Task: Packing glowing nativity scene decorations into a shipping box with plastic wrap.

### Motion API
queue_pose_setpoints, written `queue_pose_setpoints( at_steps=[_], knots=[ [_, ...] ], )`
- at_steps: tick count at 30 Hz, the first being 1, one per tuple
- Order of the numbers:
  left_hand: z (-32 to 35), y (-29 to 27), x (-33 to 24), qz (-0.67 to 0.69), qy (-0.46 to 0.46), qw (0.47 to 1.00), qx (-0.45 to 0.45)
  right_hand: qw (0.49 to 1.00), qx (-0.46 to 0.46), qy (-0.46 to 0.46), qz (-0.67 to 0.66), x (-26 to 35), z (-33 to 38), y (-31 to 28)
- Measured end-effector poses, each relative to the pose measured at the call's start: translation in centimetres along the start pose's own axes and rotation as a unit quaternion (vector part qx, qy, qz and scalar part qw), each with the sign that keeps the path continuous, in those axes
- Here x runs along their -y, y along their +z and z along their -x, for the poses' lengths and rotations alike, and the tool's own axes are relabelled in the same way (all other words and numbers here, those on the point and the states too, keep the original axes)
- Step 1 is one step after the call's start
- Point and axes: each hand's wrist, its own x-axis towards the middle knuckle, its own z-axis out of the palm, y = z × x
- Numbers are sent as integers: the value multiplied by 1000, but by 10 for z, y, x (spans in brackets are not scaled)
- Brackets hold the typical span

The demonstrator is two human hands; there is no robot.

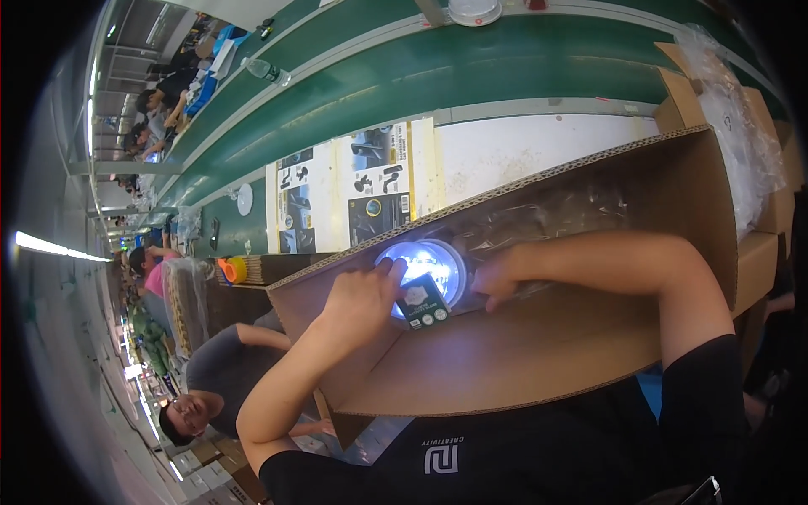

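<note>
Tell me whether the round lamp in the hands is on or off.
On: the round lamp glows bright blue-white between the left hand and right hand.

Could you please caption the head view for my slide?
Both hands, left hand and right hand, hold a lit round lamp inside a cardboard box.

Factory packing line: green conveyor belt (471,67), cartons (539,337)

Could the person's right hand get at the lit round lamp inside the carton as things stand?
Probably yes. The right hand already sits at the rim of the lit round lamp inside the open cardboard carton, with nothing between them; the left hand touches its other side.
</note>
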Motion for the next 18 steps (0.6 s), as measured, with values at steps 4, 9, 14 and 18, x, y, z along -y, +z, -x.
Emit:
queue_pose_setpoints(
  at_steps=[4, 9, 14, 18],
  knots=[
    [1, 6, 10, 3, 13, 999, -53, 998, -46, 33, 32, 13, -8, 12],
    [4, 0, 22, 18, 25, 995, -97, 993, -64, 97, 14, 21, -36, 34],
    [11, -13, 14, 50, -1, 994, -92, 997, -44, 46, 35, 29, -29, 34],
    [15, -15, 13, 39, -10, 995, -93, 995, -43, -92, -18, 11, -18, 37]
  ],
)
